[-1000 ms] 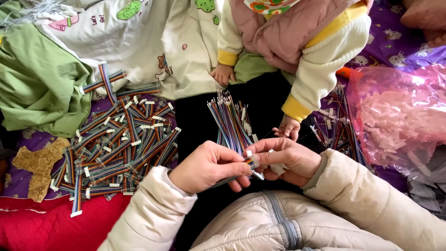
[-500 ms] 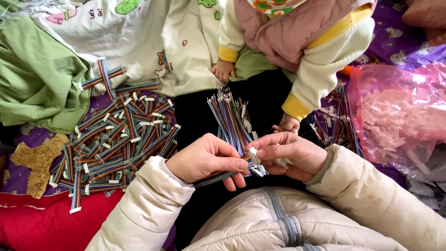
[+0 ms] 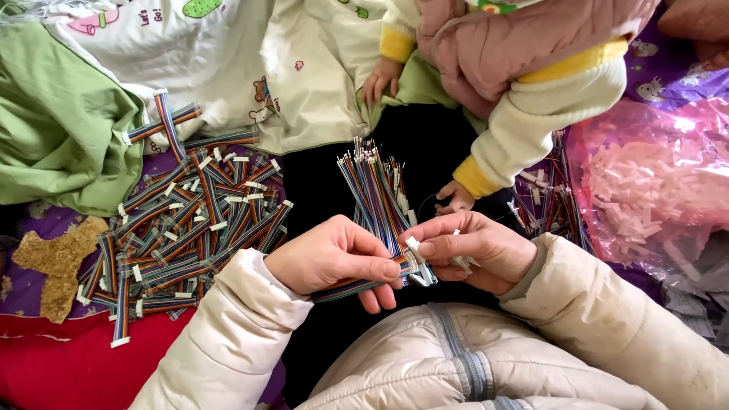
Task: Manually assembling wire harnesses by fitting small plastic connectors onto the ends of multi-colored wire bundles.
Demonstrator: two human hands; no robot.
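Both hands met just above the person's lap, sleeved in a pale puffy jacket. Curled almost closed, the left hand (image 3: 334, 258) gripped a flat ribbon of multicoloured wires (image 3: 349, 287) between thumb and fingers, the ribbon's end poking out below the palm. Facing it and nearly touching, the right hand (image 3: 474, 250) was pinched tight on a small white plastic connector (image 3: 415, 250) at its thumb and forefinger, with another white piece (image 3: 460, 262) tucked under the remaining bent fingers. Just beyond the fingertips of both hands, a loose bundle of coloured wires (image 3: 372, 186) fanned upward over dark fabric, its bare ends pointing away from the person. Well out to the left of the left hand lay a heap of finished ribbon cables (image 3: 182, 235) with white ends, spread on a purple cloth beside a green garment (image 3: 61, 144) and a tan, jagged scrap (image 3: 57, 262). Farther out beyond the right hand, a small child's hand (image 3: 456, 199) in a cream sleeve with a yellow cuff rested near the wire bundle, and a second small hand (image 3: 380, 80) gripped cloth above. To the right of the right hand sat a pink translucent bag (image 3: 653, 182) of white connectors, with more loose wires (image 3: 550, 205) lying between it and the child's sleeve.
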